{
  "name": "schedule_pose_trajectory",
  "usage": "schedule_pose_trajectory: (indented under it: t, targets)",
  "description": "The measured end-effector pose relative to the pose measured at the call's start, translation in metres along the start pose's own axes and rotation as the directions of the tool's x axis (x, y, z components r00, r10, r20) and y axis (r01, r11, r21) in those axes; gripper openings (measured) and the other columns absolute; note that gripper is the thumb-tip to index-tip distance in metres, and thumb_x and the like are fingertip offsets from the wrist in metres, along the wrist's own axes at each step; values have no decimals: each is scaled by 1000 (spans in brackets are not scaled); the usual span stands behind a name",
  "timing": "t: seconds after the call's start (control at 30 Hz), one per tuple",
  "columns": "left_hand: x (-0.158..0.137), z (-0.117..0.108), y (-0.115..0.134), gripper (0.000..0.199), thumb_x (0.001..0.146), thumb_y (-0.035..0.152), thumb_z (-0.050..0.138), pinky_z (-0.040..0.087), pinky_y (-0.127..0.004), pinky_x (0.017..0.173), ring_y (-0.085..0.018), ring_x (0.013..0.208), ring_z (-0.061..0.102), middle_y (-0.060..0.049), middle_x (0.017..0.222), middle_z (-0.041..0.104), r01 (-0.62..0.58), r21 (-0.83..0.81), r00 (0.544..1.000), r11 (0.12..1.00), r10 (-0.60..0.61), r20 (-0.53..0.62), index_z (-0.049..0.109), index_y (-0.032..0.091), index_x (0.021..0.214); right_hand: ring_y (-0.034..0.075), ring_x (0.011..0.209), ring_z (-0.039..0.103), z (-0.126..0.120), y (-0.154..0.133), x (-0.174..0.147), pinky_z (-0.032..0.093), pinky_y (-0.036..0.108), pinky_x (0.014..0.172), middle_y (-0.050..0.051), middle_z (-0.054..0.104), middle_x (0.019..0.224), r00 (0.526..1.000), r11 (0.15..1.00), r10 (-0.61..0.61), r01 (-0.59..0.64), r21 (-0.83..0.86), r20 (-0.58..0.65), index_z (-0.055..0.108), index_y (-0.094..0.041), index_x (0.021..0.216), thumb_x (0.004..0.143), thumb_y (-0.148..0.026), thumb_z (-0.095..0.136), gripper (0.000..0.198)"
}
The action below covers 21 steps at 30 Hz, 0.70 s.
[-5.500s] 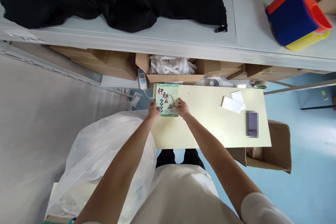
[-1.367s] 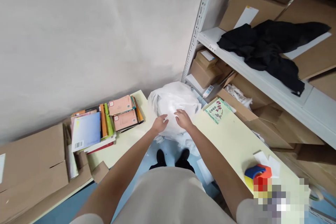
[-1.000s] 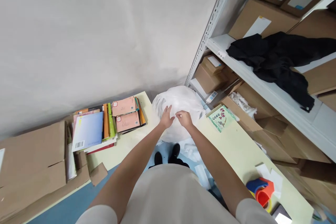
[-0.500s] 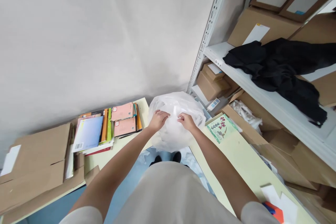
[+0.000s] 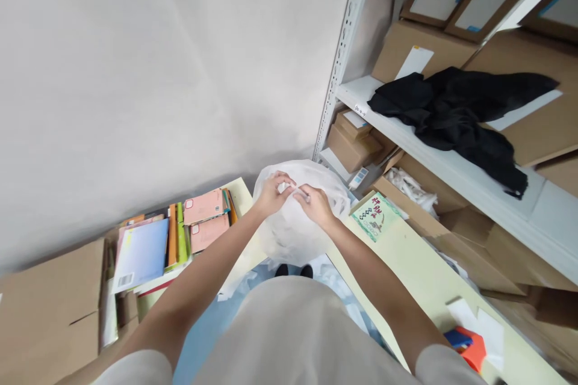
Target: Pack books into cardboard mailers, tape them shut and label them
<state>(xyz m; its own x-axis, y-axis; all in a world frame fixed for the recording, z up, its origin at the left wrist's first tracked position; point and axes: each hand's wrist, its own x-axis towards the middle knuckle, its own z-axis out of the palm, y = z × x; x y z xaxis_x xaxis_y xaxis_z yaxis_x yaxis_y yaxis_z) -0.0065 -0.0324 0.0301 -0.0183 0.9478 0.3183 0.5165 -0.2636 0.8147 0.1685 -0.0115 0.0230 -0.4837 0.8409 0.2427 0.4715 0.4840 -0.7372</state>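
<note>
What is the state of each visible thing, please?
Left hand: fingers bent, at thin whitish material
Right hand: fingers bent, same place
Plastic bag: puffed out, opening unclear
Green book: closed, lying flat
Blue book: closed, lying flat
Black cloth: crumpled
Shelf carton: open, white pieces inside

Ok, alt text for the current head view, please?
Left hand and right hand close together over a white plastic bag, something whitish between them. Stacked books at left, green-covered book at right; black cloth on a shelf.
</note>
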Motion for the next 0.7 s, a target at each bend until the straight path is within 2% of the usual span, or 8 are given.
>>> schedule_pose_trajectory:
  t: [0.03, 0.1, 0.17, 0.27, 0.33, 0.4, 0.5, 0.7]
  targets:
    - [1, 2, -1, 16, 79, 33, 60, 42, -38, 97, -20, 103, 56, -7, 100, 61, -9, 5, 1000, 1000, 9, -10, 62, 21, 90, 12, 60, 48, -2, -5, 3, 40, 24, 62, -3, 52, 64, 999, 999, 39, -38, 27, -25, 57, -20, 75, 84, -38, 53, 21]
    - [-1, 6, -10, 44, 74, 34, 66, 39, -41, 101, -24, 115, 51, -11, 119, 56, 21, 7, 999, 1000, -21, -30, 55, 19, 114, 10, 54, 40, -7, -7, 9, 34, 23, 54, -5, 42, 56, 991, 986, 116, -108, 125, -64, 50, -19, 63, 87, -41, 48, 32]
    - [-4, 12, -22, 74, 68, 34, 71, 36, -45, 105, -28, 125, 44, -17, 134, 46, 84, -7, 996, 996, -84, -13, 39, 16, 133, 9, 52, 37, -15, -7, 12, 31, 22, 51, -6, 39, 53, 987, 964, 163, -157, 214, -11, 48, -19, 58, 83, -46, 53, 37]
    - [-5, 18, -35, 90, 65, 29, 71, 33, -48, 107, -30, 129, 42, -19, 139, 41, 130, -53, 988, 990, -124, 91, 25, 16, 141, 10, 54, 43, -31, -12, 16, 35, 22, 52, -4, 46, 54, 980, 926, 173, -197, 323, 99, 55, -17, 60, 75, -52, 62, 39]
    - [-1, 19, -34, 94, 65, 26, 71, 36, -48, 105, -30, 126, 46, -18, 139, 42, 138, -93, 983, 986, -125, 133, 19, 18, 144, 13, 62, 51, -42, -20, 18, 41, 24, 57, -2, 56, 63, 986, 899, 166, -158, 408, 17, 62, -17, 68, 75, -56, 61, 40]
    - [9, 16, -26, 99, 65, 26, 71, 37, -48, 104, -31, 125, 47, -19, 141, 40, 138, -119, 985, 983, -123, 123, 14, 18, 146, 15, 71, 56, -52, -31, 18, 45, 26, 64, 1, 62, 74, 989, 897, 126, -81, 435, -75, 66, -17, 75, 75, -57, 62, 41]
    - [27, 8, -4, 108, 62, 33, 76, 29, -50, 110, -35, 135, 34, -21, 147, 30, 53, -69, 994, 996, -46, 99, 12, 16, 147, 16, 79, 59, -68, -46, 13, 48, 29, 73, 2, 65, 84, 986, 898, 55, 20, 439, -157, 68, -18, 80, 77, -54, 63, 36]
    - [59, -1, 31, 124, 51, 46, 85, 6, -67, 107, -44, 139, 16, -21, 149, 26, -136, 138, 963, 981, 98, 249, 12, 19, 147, 20, 104, 59, -98, -65, -7, 47, 37, 91, 4, 64, 106, 959, 912, 28, 90, 400, -281, 70, -21, 91, 80, -54, 60, 36]
